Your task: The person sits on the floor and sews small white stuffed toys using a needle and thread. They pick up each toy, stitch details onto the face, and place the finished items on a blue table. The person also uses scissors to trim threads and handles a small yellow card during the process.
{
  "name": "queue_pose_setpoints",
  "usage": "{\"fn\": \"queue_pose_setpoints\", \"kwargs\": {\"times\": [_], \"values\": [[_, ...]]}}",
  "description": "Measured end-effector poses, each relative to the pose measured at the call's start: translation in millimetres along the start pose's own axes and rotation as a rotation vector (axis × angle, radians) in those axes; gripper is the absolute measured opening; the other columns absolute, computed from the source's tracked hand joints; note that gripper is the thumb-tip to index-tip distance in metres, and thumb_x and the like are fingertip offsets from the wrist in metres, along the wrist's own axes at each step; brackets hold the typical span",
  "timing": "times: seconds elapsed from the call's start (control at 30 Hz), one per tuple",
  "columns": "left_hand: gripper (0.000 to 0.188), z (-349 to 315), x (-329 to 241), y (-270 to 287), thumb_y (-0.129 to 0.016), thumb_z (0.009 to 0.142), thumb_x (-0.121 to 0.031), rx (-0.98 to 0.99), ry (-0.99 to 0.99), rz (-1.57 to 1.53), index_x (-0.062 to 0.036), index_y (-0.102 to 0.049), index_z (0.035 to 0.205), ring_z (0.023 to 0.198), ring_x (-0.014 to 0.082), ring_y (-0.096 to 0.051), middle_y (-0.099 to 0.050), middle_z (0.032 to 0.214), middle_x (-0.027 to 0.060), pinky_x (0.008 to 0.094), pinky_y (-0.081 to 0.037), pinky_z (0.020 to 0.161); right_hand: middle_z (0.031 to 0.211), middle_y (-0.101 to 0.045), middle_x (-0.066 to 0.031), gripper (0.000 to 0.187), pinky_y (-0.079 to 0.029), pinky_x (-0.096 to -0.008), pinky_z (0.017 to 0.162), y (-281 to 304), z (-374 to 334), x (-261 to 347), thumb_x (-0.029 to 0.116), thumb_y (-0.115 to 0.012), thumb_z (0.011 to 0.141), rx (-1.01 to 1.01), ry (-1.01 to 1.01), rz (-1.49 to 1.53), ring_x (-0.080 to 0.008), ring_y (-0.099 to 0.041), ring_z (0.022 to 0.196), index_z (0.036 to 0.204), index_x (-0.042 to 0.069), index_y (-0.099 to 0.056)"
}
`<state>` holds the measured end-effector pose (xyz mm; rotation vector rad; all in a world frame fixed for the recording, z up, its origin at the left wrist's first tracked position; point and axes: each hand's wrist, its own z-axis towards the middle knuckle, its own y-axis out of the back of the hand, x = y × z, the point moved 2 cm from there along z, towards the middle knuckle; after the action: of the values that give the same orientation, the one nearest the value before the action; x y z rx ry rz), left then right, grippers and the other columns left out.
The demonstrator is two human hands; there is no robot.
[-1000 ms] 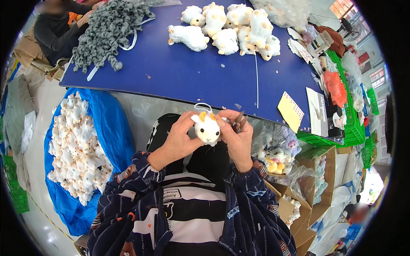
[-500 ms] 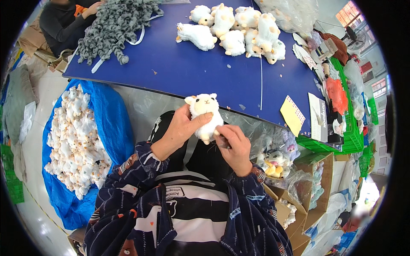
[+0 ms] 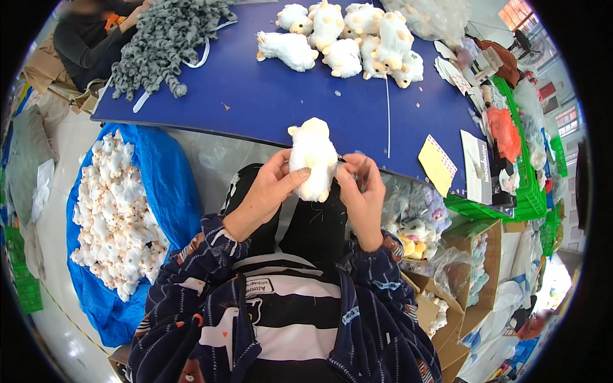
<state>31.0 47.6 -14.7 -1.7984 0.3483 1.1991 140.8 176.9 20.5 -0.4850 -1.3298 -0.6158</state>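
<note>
My left hand (image 3: 271, 189) grips a small white plush sheep (image 3: 315, 153) upright over my lap, thumb across its lower body. The toy's eyes and nose do not show; cream patches face up. At the toy's right side is my right hand (image 3: 365, 199), its fingers drawn together in a pinch. Whatever those fingertips hold is blurred and too small to make out. Several finished-looking plush sheep (image 3: 342, 57) lie in a cluster on the blue table (image 3: 268, 105) beyond my hands.
A blue sack (image 3: 182, 191) full of small white plush pieces (image 3: 115, 223) stands at left. Grey curly fabric (image 3: 169, 48) lies on the table's far left, near a seated person (image 3: 86, 48). To the right are a yellow card (image 3: 436, 167), green crates (image 3: 533, 201) and cardboard boxes (image 3: 456, 306).
The plush sheep has been turned, so its face no longer shows, and raised slightly. My right hand has shifted right and up from its lower edge to its side.
</note>
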Motion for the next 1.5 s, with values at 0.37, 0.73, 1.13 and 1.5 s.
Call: {"fn": "queue_pose_setpoints", "kwargs": {"times": [0.37, 0.73, 1.13, 1.5], "values": [[0.041, -2.1, -8.4, 4.0, -0.063, 0.089, -0.018, -0.097, -0.203, 0.237, -0.0011, -0.047, 0.123, 0.092, 0.0138, -0.060, -0.057, 0.108, 0.0078, 0.0262, -0.051, 0.076, 0.076, -0.058, -0.0015, 0.020, -0.043, -0.0198, 0.058, -5.3, -12.2, 0.0, 0.000, -0.070, 0.077, 0.188, 0.138, -0.270, -0.0065, -0.054, 0.066, 0.092, 0.002, -0.057], [0.021, -8.7, -48.7, -7.3, -0.067, 0.083, -0.006, -0.044, -0.556, 0.767, -0.0022, -0.058, 0.102, 0.075, 0.0133, -0.058, -0.057, 0.088, 0.0065, 0.0240, -0.048, 0.067, 0.075, -0.051, 0.0057, 0.020, -0.036, -0.0180, 0.059, -15.3, 20.0, 18.6, 0.015, -0.069, 0.084, 0.295, -0.107, -0.003, -0.0015, -0.042, 0.067, 0.091, 0.001, -0.057], [0.021, 10.4, -19.2, 25.4, -0.047, 0.098, -0.019, -0.023, -0.073, -0.477, -0.0053, -0.050, 0.114, 0.088, 0.0127, -0.060, -0.058, 0.101, 0.0045, 0.0259, -0.053, 0.070, 0.115, -0.060, -0.0136, 0.056, -0.048, -0.0290, 0.085, -17.1, 29.2, -12.7, 0.014, -0.076, 0.075, 0.304, 0.093, -0.148, -0.0177, -0.059, 0.101, 0.123, -0.003, -0.053], [0.026, 7.0, -13.6, 61.0, -0.054, 0.092, -0.009, -0.260, -0.347, 0.234, -0.0024, -0.051, 0.118, 0.095, 0.0087, -0.055, -0.058, 0.105, 0.0033, 0.0229, -0.046, 0.080, 0.093, -0.064, -0.0168, 0.055, -0.053, -0.0347, 0.066, -47.3, 6.9, 6.2, 0.031, -0.072, 0.079, 0.328, 0.282, -0.516, -0.0301, -0.065, 0.072, 0.121, 0.003, -0.053]]}}
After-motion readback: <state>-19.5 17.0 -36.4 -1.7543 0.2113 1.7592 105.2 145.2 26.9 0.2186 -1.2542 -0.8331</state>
